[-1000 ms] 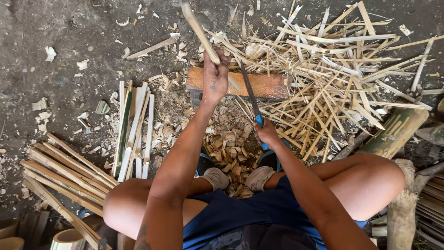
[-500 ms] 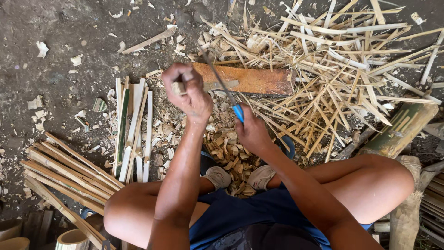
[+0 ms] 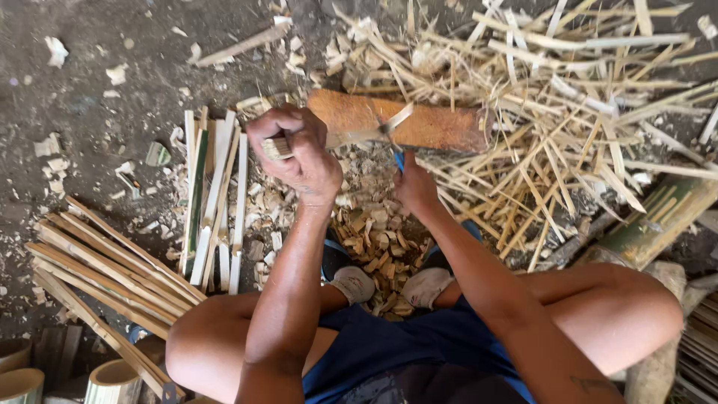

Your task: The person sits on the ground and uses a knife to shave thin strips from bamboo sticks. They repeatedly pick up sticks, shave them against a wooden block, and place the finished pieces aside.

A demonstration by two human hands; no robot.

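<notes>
My left hand [image 3: 295, 153] is closed around the near end of a pale bamboo stick [image 3: 351, 136] that lies across an orange-brown wooden block [image 3: 430, 126] on the ground. My right hand [image 3: 413, 187] grips a knife by its blue handle [image 3: 399, 160]; the blade reaches up to the stick near the block and is mostly hidden. A strip of bamboo [image 3: 399, 117] curls off where blade and stick meet. Below both hands lies a heap of short bamboo chips [image 3: 370, 232], between my feet.
Cut flat bamboo slats [image 3: 217, 202] lie in a row to the left. Longer brown slats [image 3: 105, 265] are stacked at lower left. A tangle of thin bamboo shavings [image 3: 568, 112] covers the right. Bamboo tube sections [image 3: 112, 381] stand at the bottom left corner.
My left hand came down from a raised position, bringing the stick flat onto the block. My right hand moved left and up with the knife to meet the stick.
</notes>
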